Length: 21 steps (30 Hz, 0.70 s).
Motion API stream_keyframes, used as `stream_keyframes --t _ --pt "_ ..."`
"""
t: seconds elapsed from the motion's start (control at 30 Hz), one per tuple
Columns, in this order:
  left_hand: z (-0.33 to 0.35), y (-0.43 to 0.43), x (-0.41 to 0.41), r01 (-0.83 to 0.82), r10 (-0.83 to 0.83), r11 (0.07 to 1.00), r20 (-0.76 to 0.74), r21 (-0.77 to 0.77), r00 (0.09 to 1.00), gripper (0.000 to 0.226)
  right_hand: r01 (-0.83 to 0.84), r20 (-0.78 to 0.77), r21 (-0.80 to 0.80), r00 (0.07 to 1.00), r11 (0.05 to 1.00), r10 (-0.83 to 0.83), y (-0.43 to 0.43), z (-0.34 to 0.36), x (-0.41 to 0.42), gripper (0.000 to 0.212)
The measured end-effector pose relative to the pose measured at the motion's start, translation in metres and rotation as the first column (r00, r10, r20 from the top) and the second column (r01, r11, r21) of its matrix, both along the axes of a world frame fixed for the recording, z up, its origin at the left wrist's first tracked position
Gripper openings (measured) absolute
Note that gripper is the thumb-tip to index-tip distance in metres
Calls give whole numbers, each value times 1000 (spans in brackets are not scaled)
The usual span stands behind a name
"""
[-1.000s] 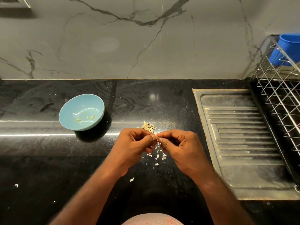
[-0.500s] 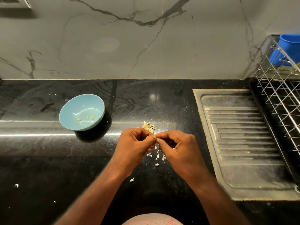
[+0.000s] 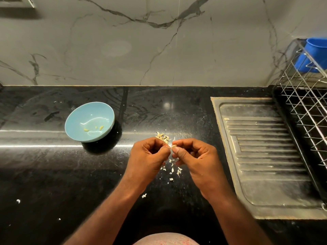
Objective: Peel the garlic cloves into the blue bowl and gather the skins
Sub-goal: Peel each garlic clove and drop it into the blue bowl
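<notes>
My left hand (image 3: pixel 150 154) and my right hand (image 3: pixel 194 156) meet above the black counter, fingers curled. Between their thumbs and fingertips they pinch one small garlic clove (image 3: pixel 174 146), with a strip of pale skin sticking up from it. Just behind my hands lies a little heap of unpeeled cloves (image 3: pixel 162 136). Loose white skins (image 3: pixel 172 169) are scattered on the counter under my hands. The blue bowl (image 3: pixel 74 121) stands to the left, tilted, with three peeled cloves (image 3: pixel 93 129) inside.
A steel sink drainboard (image 3: pixel 261 156) is sunk into the counter on the right. Beyond it stands a wire dish rack (image 3: pixel 304 106) holding a blue cup (image 3: pixel 313 53). Stray skin flecks (image 3: pixel 144 195) lie nearer to me. A marble wall (image 3: pixel 141 41) backs the counter.
My hands have stayed in place over the skins. The fingertips have worked at the clove, and a strip of skin now stands up from it.
</notes>
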<state>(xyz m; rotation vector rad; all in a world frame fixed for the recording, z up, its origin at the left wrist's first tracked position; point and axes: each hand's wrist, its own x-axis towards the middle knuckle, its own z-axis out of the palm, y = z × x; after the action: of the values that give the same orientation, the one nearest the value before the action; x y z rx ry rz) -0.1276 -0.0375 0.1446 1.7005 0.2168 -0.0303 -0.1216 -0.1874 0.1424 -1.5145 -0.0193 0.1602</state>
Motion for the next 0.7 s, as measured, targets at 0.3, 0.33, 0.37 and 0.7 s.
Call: stream_keyframes --t 0.3,0.33,0.37,0.7 --pt "-3 0 0 11 -11 998 3 63 1000 20 -4 -124 258 992 966 37 -3 1 4 24" --pt "-2 0 0 20 -20 999 4 42 1000 16 -14 -131 266 990 964 51 -4 0 4 25" --pt "-2 1 0 30 -30 1000 0 2 1000 9 -23 -138 273 988 962 63 -4 -1 4 27" --pt "2 -2 2 134 -152 964 -64 -228 986 28 -83 -149 295 980 952 131 -10 -1 7 25"
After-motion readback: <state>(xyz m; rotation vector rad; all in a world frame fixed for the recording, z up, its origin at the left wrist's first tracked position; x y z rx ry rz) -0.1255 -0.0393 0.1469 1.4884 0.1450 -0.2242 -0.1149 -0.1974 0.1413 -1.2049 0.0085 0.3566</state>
